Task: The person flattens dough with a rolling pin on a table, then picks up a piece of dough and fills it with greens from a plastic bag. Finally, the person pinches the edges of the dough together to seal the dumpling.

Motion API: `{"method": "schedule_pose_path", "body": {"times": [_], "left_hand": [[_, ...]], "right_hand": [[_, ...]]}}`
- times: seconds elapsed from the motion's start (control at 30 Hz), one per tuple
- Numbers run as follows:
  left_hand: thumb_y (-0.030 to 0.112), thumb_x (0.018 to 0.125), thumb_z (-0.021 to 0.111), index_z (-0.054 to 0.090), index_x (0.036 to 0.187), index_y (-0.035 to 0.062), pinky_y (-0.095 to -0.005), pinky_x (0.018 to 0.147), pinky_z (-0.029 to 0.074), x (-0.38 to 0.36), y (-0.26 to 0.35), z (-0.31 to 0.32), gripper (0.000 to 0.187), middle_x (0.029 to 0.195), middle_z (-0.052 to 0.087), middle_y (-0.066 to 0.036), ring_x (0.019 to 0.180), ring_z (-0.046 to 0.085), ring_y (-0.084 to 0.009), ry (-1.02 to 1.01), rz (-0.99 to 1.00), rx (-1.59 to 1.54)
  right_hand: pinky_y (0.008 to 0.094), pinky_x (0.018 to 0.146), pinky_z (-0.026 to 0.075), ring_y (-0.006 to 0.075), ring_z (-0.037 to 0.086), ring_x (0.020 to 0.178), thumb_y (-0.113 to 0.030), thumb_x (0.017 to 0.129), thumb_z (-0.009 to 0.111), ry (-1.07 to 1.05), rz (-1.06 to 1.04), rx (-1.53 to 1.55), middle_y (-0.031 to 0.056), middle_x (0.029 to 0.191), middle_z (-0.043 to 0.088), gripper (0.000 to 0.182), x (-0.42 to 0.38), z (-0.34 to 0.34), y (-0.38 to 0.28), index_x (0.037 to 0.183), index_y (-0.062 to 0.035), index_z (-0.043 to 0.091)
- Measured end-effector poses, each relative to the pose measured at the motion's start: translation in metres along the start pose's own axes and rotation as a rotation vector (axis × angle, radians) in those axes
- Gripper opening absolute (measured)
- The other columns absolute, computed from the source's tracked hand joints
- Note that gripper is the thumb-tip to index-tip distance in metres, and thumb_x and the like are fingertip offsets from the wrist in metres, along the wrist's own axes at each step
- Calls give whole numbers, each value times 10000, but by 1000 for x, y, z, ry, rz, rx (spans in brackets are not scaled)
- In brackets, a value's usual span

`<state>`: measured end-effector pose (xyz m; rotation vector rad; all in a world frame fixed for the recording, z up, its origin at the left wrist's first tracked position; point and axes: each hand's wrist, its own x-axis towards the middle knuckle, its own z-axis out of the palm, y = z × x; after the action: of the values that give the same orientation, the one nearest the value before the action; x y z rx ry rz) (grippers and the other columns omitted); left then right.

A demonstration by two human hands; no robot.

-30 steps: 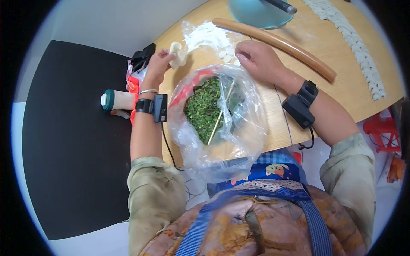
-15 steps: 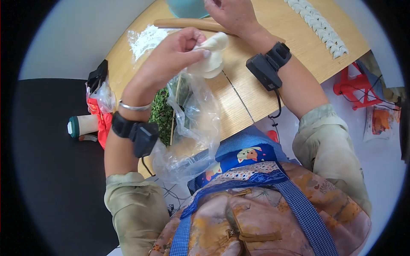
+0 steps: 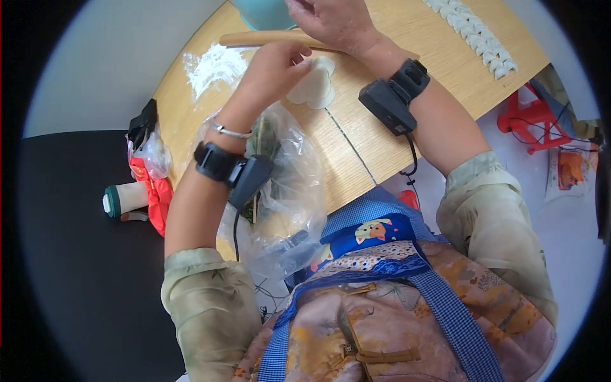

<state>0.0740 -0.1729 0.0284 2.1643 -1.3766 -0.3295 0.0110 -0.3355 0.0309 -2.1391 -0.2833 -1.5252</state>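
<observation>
Thin round white dough wrappers (image 3: 316,89) lie overlapping on the table. My left hand (image 3: 278,67) is just left of them, thumb and fingers slightly apart with nothing seen between them. At the top edge, my right hand (image 3: 334,24) is bent beside the light blue bowl (image 3: 264,14); its fingertips are partly cut off by the frame, so what they hold cannot be made out. A wooden rolling pin (image 3: 248,38) lies behind my left hand and passes under my right.
White flour (image 3: 215,67) is spread at the left. A clear plastic bag (image 3: 296,165) and chopped greens, mostly covered, sit near the table's front edge. Rows of folded dumplings (image 3: 474,38) lie at the far right. A red stool (image 3: 531,121) stands beyond the table (image 3: 363,121).
My left hand has let go of the wrappers, which now lie on the table, and has moved slightly. My right hand has shifted a little left beside the bowl.
</observation>
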Motion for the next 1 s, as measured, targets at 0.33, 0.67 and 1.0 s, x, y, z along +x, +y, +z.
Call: {"method": "schedule_pose_path", "body": {"times": [0.33, 0.67, 1.0], "left_hand": [[237, 858, 692, 672, 939, 8, -328, 719, 528, 21, -7, 18, 244, 854, 697, -94, 761, 667, -208, -13, -235, -183], [139, 886, 694, 585, 922, 113, -213, 603, 379, -1, 12, -44, 117, 867, 600, 25, 736, 523, -46, 128, -274, -806], [135, 908, 689, 596, 983, 79, -161, 605, 387, -73, 17, -80, 133, 851, 612, 27, 723, 529, -24, 214, -180, -774]], "right_hand": [[418, 591, 449, 335, 573, 634, -130, 824, 608, -20, 5, 7, 147, 693, 569, 102, -2, 2, 1, 784, -42, 574], [384, 627, 482, 282, 622, 674, -252, 931, 580, -195, 347, 297, 132, 810, 640, 215, -8, 9, 2, 897, -46, 631], [258, 764, 516, 88, 605, 812, -161, 976, 611, -725, 542, 1057, 18, 898, 641, 165, -17, 18, -44, 1031, -6, 626]]}}
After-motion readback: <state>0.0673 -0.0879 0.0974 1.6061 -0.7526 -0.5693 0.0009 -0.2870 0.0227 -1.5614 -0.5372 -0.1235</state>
